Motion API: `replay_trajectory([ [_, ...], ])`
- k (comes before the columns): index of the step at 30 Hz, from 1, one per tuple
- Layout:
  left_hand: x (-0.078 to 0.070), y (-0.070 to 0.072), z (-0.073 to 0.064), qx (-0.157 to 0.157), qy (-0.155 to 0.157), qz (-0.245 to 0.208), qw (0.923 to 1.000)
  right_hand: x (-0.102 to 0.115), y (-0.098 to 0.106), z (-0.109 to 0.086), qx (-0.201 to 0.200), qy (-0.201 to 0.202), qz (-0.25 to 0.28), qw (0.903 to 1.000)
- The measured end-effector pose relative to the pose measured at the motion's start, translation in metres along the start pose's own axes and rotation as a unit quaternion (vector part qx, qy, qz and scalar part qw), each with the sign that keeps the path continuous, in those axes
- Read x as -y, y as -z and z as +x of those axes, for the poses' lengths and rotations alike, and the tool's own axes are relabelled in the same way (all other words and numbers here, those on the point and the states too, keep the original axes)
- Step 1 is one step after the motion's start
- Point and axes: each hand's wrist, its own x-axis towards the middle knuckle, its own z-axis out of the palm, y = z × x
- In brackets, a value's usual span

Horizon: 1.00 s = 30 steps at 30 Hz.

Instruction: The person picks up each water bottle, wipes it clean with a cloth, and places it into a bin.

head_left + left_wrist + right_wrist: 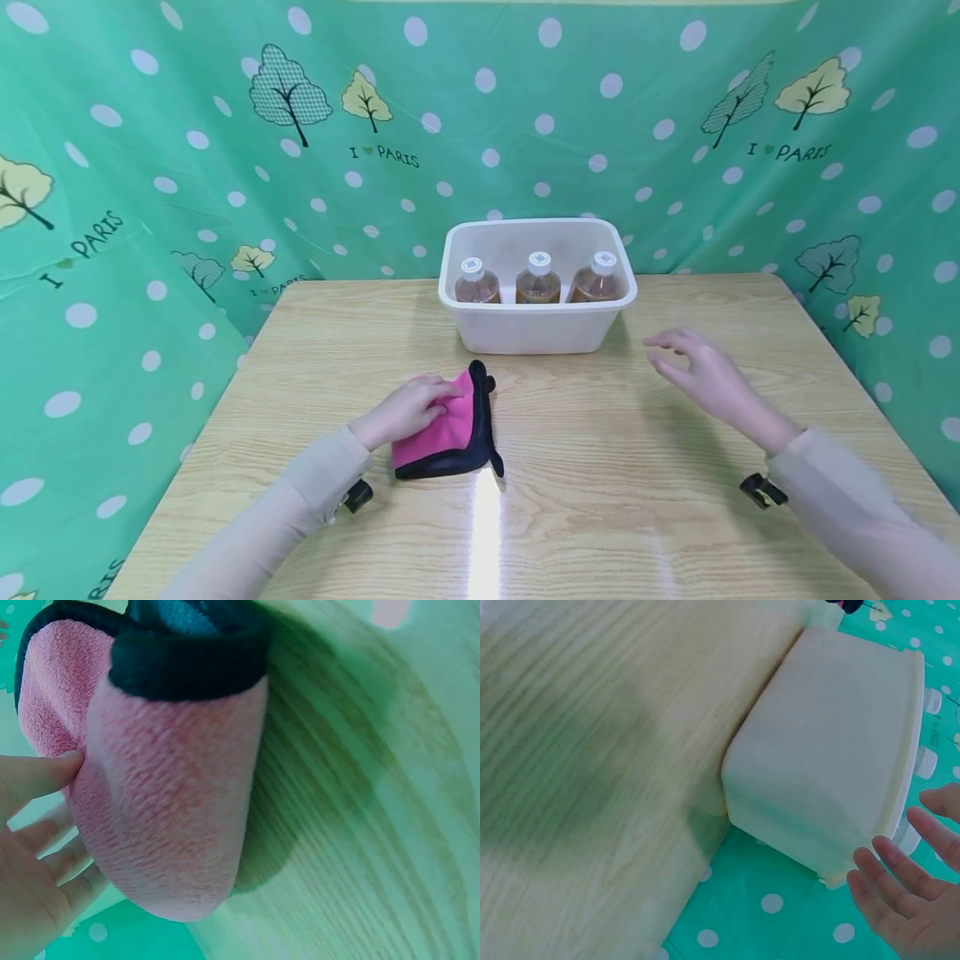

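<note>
My left hand [408,408] pinches a pink cloth with black edging [450,425] between thumb and fingers, left of the table's middle. In the left wrist view the cloth [172,795] bulges in a fold, its dark border uppermost. To the right, my right hand [701,371] hovers over the table with fingers loosely spread and nothing in them. The nearest thing to it is a white plastic bin [536,329] at the back. Inside stand three capped bottles of brownish liquid, the right one [597,279] closest to that hand. The right wrist view shows the bin [817,742] beyond the spread fingers [900,881].
The wooden table [600,467] reaches back to a green polka-dot curtain [517,100] printed with trees, which also hangs along both sides. Small black devices sit at both wrists, one at the left sleeve [358,496], one by the right sleeve [762,492].
</note>
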Motion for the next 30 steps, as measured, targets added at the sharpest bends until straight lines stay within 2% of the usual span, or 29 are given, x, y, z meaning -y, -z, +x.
replay_trajectory([
  [4, 0.000, -0.004, -0.001, 0.009, 0.014, -0.010, 0.9998, -0.002, -0.005, -0.005, 0.005, -0.002, -0.002, 1.0000],
  [7, -0.001, -0.006, -0.002, 0.009, 0.013, -0.008, 0.9998, -0.002, -0.008, -0.009, 0.002, 0.003, -0.006, 1.0000],
  [12, -0.001, -0.010, -0.004, 0.019, -0.004, 0.014, 0.9997, -0.004, -0.010, -0.013, 0.007, 0.000, -0.009, 0.9999],
  [15, 0.000, -0.012, -0.006, 0.031, -0.012, 0.025, 0.9991, -0.004, -0.011, -0.015, 0.024, -0.010, -0.009, 0.9996],
  [19, 0.000, -0.014, -0.008, 0.061, -0.002, 0.029, 0.9977, -0.004, -0.012, -0.017, 0.041, -0.016, -0.009, 0.9990],
  [24, 0.000, -0.015, -0.008, 0.103, 0.013, 0.030, 0.9941, -0.004, -0.013, -0.018, 0.041, -0.008, -0.017, 0.9990],
  [30, -0.002, -0.015, -0.007, 0.134, 0.014, 0.041, 0.9900, -0.006, -0.016, -0.021, 0.043, -0.004, -0.025, 0.9988],
])
